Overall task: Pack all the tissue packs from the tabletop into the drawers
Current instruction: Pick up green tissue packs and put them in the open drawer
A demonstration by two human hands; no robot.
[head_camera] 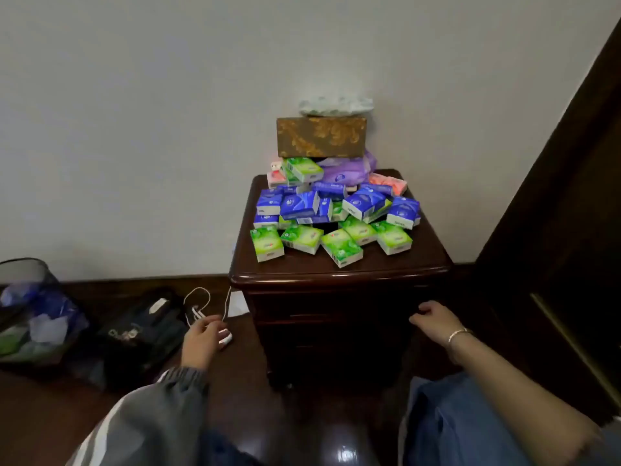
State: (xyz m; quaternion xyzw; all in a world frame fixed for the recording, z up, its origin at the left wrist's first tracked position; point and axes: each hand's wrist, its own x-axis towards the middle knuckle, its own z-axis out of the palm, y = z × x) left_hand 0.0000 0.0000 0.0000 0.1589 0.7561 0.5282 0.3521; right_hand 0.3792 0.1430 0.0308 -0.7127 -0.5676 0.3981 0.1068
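Dark wood drawers (329, 317) on the nightstand (339, 274) look fully closed, so by my reading the packing has not begun: nothing shows as put away, and the whole heap of packs (332, 213) sits on the top. Everything is left to do, starting with pulling a drawer out.

The heap is loose and tumbled. Green packs (302, 238) lie along the front edge, some tilted. Blue packs (300, 203) are piled behind and on top of them. Pink packs (386, 183) and a soft purple pack (346, 171) sit at the back by the wall. A gold box (321, 136) rests high on the back of the pile with a pale pack (336, 105) on top of it (whether those two count as tissue packs I cannot say).

The right hand (435, 319) is at the right side of the drawer fronts, fingers curled; whether it grips a handle or only touches the wood, I cannot tell. The left hand (201, 341) is low beside the nightstand, its fingertips apparently pinching a small white plug (225, 338) near a white cable (198, 297).
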